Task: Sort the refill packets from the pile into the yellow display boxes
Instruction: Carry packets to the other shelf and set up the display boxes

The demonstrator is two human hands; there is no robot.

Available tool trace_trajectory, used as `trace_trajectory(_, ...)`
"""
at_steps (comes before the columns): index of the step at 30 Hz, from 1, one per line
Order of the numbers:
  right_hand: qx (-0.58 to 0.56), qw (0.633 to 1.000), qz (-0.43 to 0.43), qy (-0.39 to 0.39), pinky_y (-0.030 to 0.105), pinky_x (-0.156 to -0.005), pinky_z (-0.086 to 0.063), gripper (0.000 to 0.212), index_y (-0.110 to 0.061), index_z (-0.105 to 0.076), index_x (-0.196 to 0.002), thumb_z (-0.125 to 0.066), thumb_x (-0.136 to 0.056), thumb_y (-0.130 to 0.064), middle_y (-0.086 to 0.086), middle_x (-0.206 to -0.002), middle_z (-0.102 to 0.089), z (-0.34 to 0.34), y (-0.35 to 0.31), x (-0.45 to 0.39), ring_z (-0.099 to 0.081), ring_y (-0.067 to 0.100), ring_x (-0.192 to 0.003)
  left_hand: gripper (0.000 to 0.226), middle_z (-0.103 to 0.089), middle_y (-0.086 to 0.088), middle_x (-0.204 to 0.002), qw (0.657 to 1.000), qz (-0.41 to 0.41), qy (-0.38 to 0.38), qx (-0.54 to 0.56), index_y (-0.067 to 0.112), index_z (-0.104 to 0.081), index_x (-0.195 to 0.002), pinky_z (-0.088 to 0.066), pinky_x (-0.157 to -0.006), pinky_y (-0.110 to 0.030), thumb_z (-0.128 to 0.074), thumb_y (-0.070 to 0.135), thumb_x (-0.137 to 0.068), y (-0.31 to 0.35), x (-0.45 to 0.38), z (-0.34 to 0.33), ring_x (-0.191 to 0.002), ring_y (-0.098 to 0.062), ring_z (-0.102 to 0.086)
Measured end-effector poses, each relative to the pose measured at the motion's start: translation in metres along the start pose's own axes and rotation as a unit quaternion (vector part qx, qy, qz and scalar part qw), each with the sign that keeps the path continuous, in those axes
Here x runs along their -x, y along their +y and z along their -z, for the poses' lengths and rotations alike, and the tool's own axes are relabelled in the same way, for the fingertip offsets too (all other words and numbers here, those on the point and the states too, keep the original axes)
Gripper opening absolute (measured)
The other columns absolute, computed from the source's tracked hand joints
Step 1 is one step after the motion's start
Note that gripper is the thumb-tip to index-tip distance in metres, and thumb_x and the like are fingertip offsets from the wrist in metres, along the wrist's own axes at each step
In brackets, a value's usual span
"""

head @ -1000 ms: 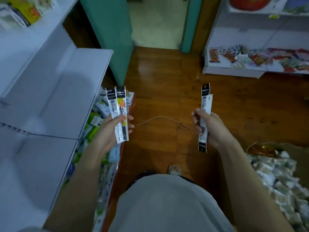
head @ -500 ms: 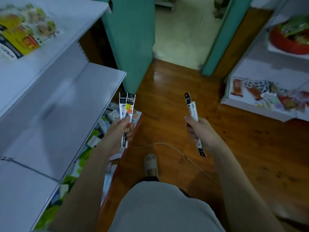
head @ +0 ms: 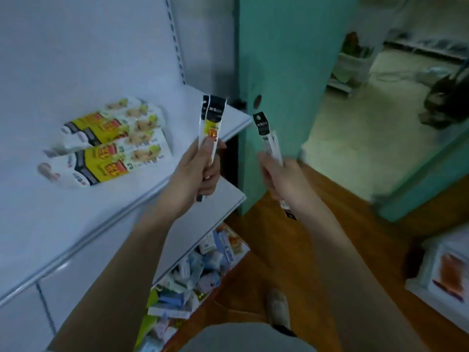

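**A:** Head view is showing both hands raised in front of the white shelf (head: pixel 106 224). What are they carrying?

**B:** The left hand (head: pixel 195 171) is gripping two refill packets (head: pixel 212 123), fingers (head: pixel 212 179) curled round their lower halves, tops fanning slightly apart. The right hand (head: pixel 281 174) is clenching a single refill packet (head: pixel 269 138), which is tilting toward the left and sticking out below the wrist.

**A:** And the yellow display boxes?

**B:** The yellow display boxes (head: pixel 109 146) are lying stacked on the upper shelf, toward its back, well left of the left hand. Everything is blurring a little, so I cannot tell which way their openings are facing.

**A:** Where is the pile sitting?

**B:** Not showing, as far as I can judge. A red-edged tray of small cartons (head: pixel 193 278) is resting on the floor below the shelf's front edge, but those look like a different product.

**A:** What is worrying you?

**B:** Three things. The left hand is holding two packets in one pinch; loosening it to feed one into a box is likely releasing the other too, dropping it off the shelf's front edge into that tray. The two may also be differing in type, since only one is showing a yellow label, so both going into one box would be mis-sorting. And the boxes are looking light and loosely stacked; a packet pushed in one-handed may be shoving them backward or toppling them.
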State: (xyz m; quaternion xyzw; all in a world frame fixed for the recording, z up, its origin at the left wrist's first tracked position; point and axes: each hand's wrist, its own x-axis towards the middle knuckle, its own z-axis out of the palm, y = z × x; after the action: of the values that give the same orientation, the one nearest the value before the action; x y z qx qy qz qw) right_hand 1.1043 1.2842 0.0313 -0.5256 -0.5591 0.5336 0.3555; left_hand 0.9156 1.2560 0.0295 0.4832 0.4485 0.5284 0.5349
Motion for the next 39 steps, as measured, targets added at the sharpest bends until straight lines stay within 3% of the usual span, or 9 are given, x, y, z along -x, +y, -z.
trace_trajectory(10, -0.078, 0.944, 0.152, -0.283, 0.021, -0.058, -0.037, 0.029, -0.024, -0.066, -0.107, -0.051, -0.098, -0.047, -0.018, -0.064, -0.051, -0.088, -0.113, -0.111, -0.048, 0.001, -0.058, 0.022, -0.054, 0.015, -0.081, 0.913, -0.118, 0.337, -0.199, 0.025, -0.056, -0.107, -0.040, -0.065, -0.023, -0.034, 0.030, -0.108, 0.072, -0.048, 0.018, -0.070, -0.005, -0.049)
trace_trajectory(12, -0.109, 0.929, 0.144, -0.324, 0.025, -0.071, -0.050, 0.040, -0.018, -0.064, -0.112, -0.063, -0.091, -0.052, -0.012, -0.085, -0.069, -0.108, -0.119, -0.112, -0.065, 0.000, -0.077, 0.030, -0.054, 0.018, -0.122, 0.878, -0.113, 0.346, -0.309, 0.027, -0.047, -0.132, -0.041, -0.095, -0.021, -0.036, 0.024, -0.105, 0.064, -0.048, 0.022, -0.116, 0.001, -0.048)
trace_trajectory(14, -0.120, 0.922, 0.126, -0.346, 0.034, -0.087, -0.056, 0.038, -0.014, -0.068, -0.107, -0.070, -0.087, -0.046, -0.002, -0.096, -0.075, -0.124, -0.119, -0.109, -0.072, 0.007, -0.092, 0.063, -0.020, 0.016, -0.157, 0.846, -0.096, 0.365, -0.377, 0.022, -0.016, -0.156, -0.018, -0.121, -0.029, -0.037, 0.026, -0.096, 0.056, -0.045, 0.026, -0.149, -0.003, -0.010)
trace_trajectory(18, -0.098, 0.918, 0.120, -0.364, 0.035, -0.087, -0.057, 0.026, -0.017, -0.072, -0.097, -0.063, -0.095, -0.041, -0.003, -0.091, -0.077, -0.147, -0.114, -0.101, -0.072, 0.007, -0.089, 0.086, -0.024, 0.010, -0.156, 0.864, -0.064, 0.414, -0.280, 0.024, -0.004, -0.158, -0.026, -0.121, -0.037, -0.051, 0.046, -0.089, 0.054, -0.028, 0.031, -0.147, -0.009, -0.022)
trace_trajectory(21, -0.097, 0.924, 0.130, -0.346, 0.035, -0.077, -0.058, 0.035, -0.016, -0.068, -0.080, -0.052, -0.101, -0.039, -0.001, -0.077, -0.074, -0.154, -0.118, -0.100, -0.072, 0.012, -0.073, 0.092, -0.029, 0.007, -0.151, 0.868, -0.063, 0.430, -0.242, 0.046, -0.001, -0.152, -0.039, -0.110, -0.029, -0.057, 0.021, -0.083, 0.049, 0.003, 0.039, -0.139, -0.010, -0.035)
trace_trajectory(24, -0.120, 0.910, 0.153, -0.365, 0.034, -0.060, -0.048, 0.048, -0.020, -0.051, -0.059, -0.047, -0.104, -0.038, -0.004, -0.052, -0.052, -0.158, -0.124, -0.099, -0.052, 0.017, -0.048, 0.058, -0.043, -0.001, -0.131, 0.738, -0.055, 0.627, -0.245, 0.037, -0.040, -0.138, -0.047, -0.085, -0.017, -0.062, 0.015, -0.088, 0.037, 0.032, 0.068, -0.123, -0.016, -0.047)
trace_trajectory(26, -0.133, 0.904, 0.150, -0.378, 0.033, -0.055, -0.036, 0.046, -0.022, -0.041, -0.060, -0.052, -0.102, -0.037, -0.008, -0.049, -0.038, -0.162, -0.124, -0.096, -0.037, 0.012, -0.043, 0.034, -0.050, -0.006, -0.124, 0.668, 0.037, 0.699, -0.254, 0.025, -0.051, -0.122, -0.050, -0.087, -0.031, -0.065, 0.026, -0.091, 0.025, 0.045, 0.096, -0.118, -0.025, -0.052)
trace_trajectory(32, -0.080, 0.890, 0.141, -0.427, 0.031, -0.052, -0.030, 0.039, -0.025, -0.052, -0.054, -0.067, -0.086, -0.043, -0.007, -0.048, -0.036, -0.181, -0.093, -0.078, -0.033, 0.012, -0.041, 0.076, -0.061, -0.010, -0.119, 0.685, 0.237, 0.636, -0.265, 0.020, -0.061, -0.118, -0.046, -0.097, -0.047, -0.050, 0.080, -0.072, 0.006, 0.040, 0.131, -0.115, -0.033, -0.054)
trace_trajectory(39, 0.012, 0.890, 0.162, -0.426, 0.028, -0.053, -0.043, 0.045, -0.038, -0.060, -0.051, -0.062, -0.095, -0.040, -0.007, -0.047, -0.049, -0.179, -0.070, -0.070, -0.048, 0.011, -0.046, 0.023, -0.058, -0.002, -0.084, 0.753, -0.018, 0.647, -0.122, 0.005, -0.059, -0.095, -0.052, -0.067, -0.026, -0.063, 0.028, -0.095, 0.019, 0.025, 0.125, -0.078, -0.018, -0.059)
